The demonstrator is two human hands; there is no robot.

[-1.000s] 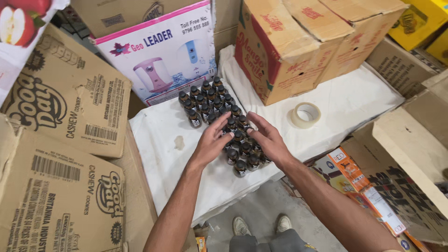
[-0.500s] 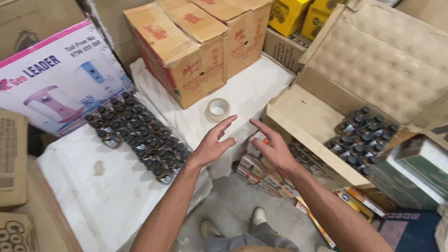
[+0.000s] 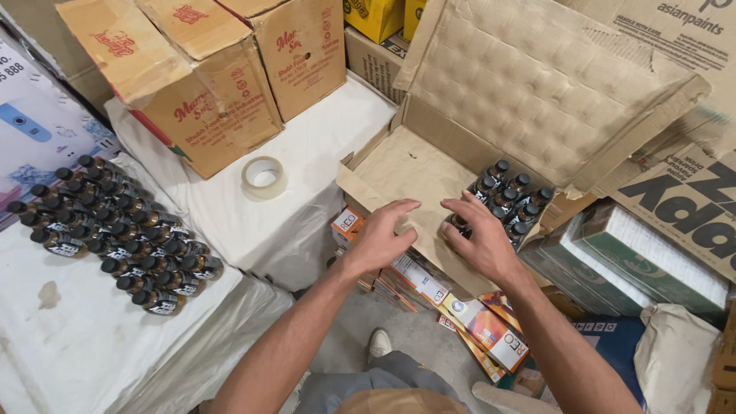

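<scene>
Hands moved to open carton [image 3: 399,165] | left hand [image 3: 381,236], right hand [image 3: 481,239] palms down, fingers spread nr bottles [image 3: 510,199]

Both hands hover, fingers spread and holding nothing, over the open cardboard box [image 3: 399,165]: the left hand [image 3: 381,236] above its bare floor, the right hand [image 3: 481,239] just beside the small dark bottles [image 3: 508,198] standing inside. More such bottles [image 3: 115,226] lie in rows on the white-covered worktop [image 3: 100,337], near a roll of tape [image 3: 264,175].

Small dark black-capped bottles [image 3: 506,198] upright, clustered in the open cardboard box's [image 3: 399,165] right corner.
</scene>
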